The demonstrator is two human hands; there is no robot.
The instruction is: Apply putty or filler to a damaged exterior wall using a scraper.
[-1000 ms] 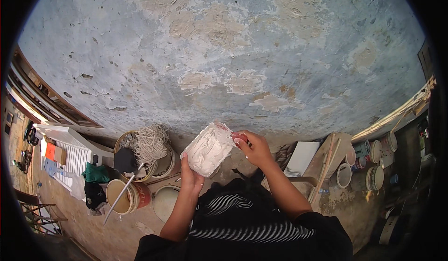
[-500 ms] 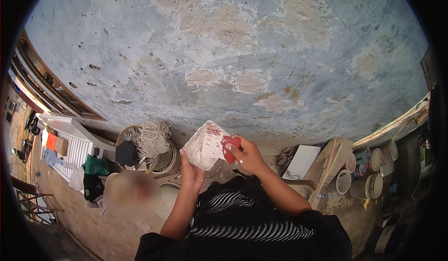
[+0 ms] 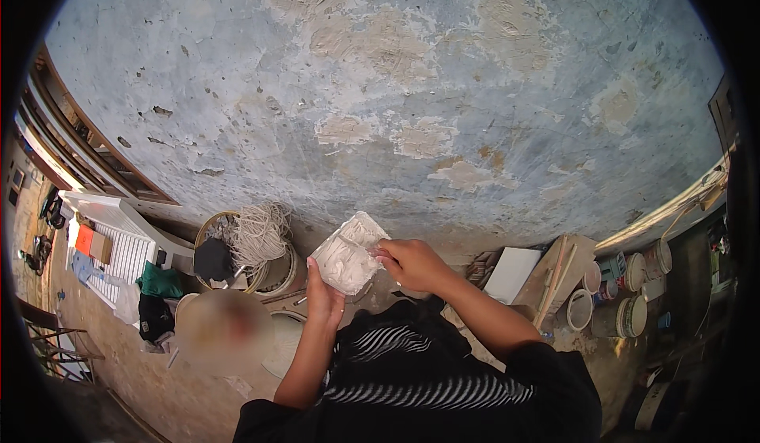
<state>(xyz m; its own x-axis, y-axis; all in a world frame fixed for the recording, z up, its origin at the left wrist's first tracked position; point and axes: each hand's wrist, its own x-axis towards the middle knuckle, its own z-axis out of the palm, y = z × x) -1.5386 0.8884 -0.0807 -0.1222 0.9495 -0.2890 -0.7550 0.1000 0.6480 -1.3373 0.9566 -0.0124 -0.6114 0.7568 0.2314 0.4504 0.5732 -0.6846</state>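
Right hand [image 3: 416, 264] has turned inward over the tray [image 3: 334, 239] — fingers seemingly clamped on the mostly hidden spreader [image 3: 366, 249], left hand [image 3: 324, 297] gripping the tray's lower-left edge. Scrape flat — tray steady.

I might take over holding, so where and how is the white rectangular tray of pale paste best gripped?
Probably by the upper-left rim of the white rectangular tray, coming from the picture's left: it sits diagonally, and that straight edge looks free, while the left hand holds its lower-left side and the right hand is over its right side.
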